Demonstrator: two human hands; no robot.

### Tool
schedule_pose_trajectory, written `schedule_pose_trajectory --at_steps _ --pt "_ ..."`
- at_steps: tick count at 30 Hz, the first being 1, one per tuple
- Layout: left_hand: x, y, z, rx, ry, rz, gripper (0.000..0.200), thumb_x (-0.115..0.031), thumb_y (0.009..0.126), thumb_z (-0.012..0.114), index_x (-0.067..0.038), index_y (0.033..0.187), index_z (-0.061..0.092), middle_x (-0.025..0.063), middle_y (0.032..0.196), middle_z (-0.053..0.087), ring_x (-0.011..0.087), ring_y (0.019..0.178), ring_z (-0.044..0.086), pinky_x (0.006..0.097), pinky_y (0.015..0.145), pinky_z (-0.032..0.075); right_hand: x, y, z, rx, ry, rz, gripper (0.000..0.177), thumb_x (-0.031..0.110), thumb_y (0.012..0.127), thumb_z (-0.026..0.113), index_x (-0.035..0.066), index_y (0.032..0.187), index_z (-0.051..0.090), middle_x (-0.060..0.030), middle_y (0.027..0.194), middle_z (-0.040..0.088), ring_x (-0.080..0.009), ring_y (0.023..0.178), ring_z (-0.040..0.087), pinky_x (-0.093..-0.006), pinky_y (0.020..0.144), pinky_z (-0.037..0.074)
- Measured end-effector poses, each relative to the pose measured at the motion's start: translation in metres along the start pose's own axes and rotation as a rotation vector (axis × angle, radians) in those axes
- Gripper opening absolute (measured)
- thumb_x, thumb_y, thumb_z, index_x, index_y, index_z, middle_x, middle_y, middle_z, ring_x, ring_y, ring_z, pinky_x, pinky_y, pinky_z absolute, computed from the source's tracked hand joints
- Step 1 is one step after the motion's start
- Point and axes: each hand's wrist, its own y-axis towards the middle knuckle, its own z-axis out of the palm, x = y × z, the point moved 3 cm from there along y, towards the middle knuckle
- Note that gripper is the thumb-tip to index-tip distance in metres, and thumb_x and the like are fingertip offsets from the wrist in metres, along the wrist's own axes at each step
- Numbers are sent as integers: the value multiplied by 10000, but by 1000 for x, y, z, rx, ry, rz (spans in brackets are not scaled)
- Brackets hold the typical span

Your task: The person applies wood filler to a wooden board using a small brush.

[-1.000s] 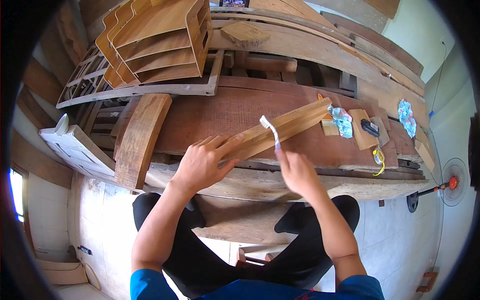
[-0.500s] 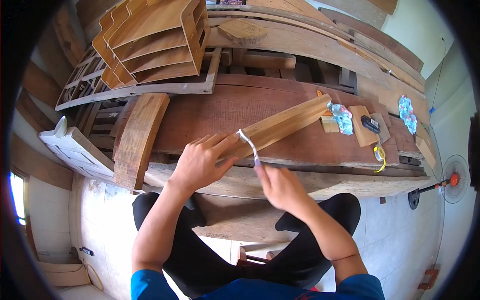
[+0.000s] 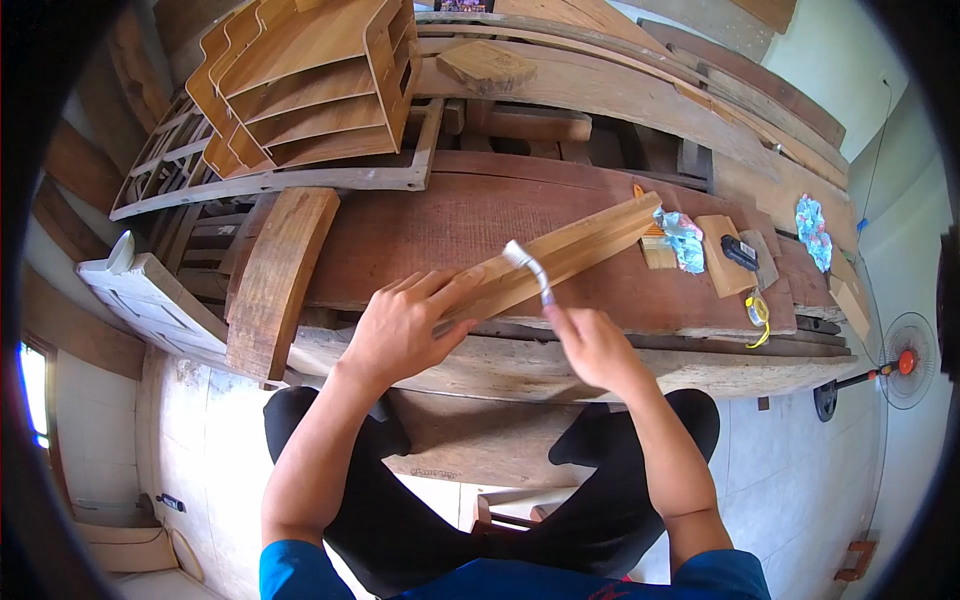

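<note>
A long, L-shaped piece of wood (image 3: 580, 245) lies slanting across the reddish-brown board (image 3: 390, 230) of the bench. My left hand (image 3: 405, 320) is closed around its near end, the thumb on the front side and the fingers over the top. In my right hand (image 3: 595, 345) is a toothbrush (image 3: 540, 275) with a white head and a purplish handle. Its head is at the upper face of the wood, a little right of my left fingers; whether the bristles touch cannot be made out.
Right of the wood lie a paintbrush (image 3: 659, 252), a crumpled blue cloth (image 3: 683, 240), a wood block (image 3: 718, 262), a black tool (image 3: 740, 252) and a yellow tape measure (image 3: 758, 308). A wooden shelf organizer (image 3: 310, 90) stands back left. A thick plank (image 3: 285, 280) lies left.
My right hand and the toothbrush have moved right and slightly up along the wood, away from my left fingers. My left hand and the wood stay nearly where they were.
</note>
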Motion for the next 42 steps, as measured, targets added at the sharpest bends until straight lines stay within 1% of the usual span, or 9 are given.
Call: schedule_pose_trajectory --at_steps 3,7,9,15,17,20,24,33,42 --pt "0 1 0 9 -4 -3 519 -299 916 815 -114 1383 687 166 1235 742 364 1030 757 453 908 630 0 -1 8 7 12 19 723 570 1148 372 19 717 555 -126 570 522 -267 538 511 -460 583 430" --pt "5 0 2 28 -15 -1 546 -302 914 813 -119 1408 672 172 1246 739 370 1045 753 458 926 624 22 -17 43 35 106 -250 701 589 1148 326 85 705 529 -27 537 450 -206 478 414 -420 539 397" --pt "4 0 1 12 0 16 515 -310 919 806 -113 1378 679 171 1233 740 363 1035 758 451 910 629 9 -4 24 177 62 -129 709 586 1150 323 69 716 538 -43 539 471 -226 489 448 -434 555 413" --pt "1 3 -1 -10 7 25 460 -305 912 809 -95 1306 703 172 1216 743 354 1013 765 443 884 638 19 -6 31 85 28 -136 690 527 1164 323 41 773 617 -136 595 598 -305 531 583 -482 589 474" --pt "4 3 2 3 -25 -2 494 -284 892 828 -104 1336 706 171 1213 747 371 1014 759 456 910 629 23 -12 40 -48 81 -228 651 498 1161 385 -14 805 574 -175 605 534 -325 571 536 -482 634 448" --pt "1 4 0 -7 -33 -2 482 -291 891 830 -99 1318 715 172 1208 748 369 1015 759 453 909 630 16 -4 21 58 -33 -144 653 496 1166 345 30 802 622 -138 608 609 -325 529 595 -497 594 489" --pt "3 3 2 -10 -3 7 481 -296 892 831 -98 1316 717 167 1210 749 365 1018 761 455 905 631 32 -14 22 139 61 -103 682 527 1158 367 -11 797 581 -171 596 537 -350 556 534 -486 620 455" --pt "-1 5 -1 -11 -15 5 496 -300 899 829 -107 1342 716 160 1226 745 359 1006 758 453 903 631 18 -2 17 -41 -45 -133 604 465 1157 408 -9 855 629 -216 644 595 -430 628 608 -512 641 463" --pt "4 1 3 0 -5 15 561 -291 891 829 -133 1411 689 166 1209 739 355 967 755 449 858 623 43 -21 16 95 -58 -175 547 424 1155 425 27 895 698 -223 699 686 -441 656 683 -528 633 528"
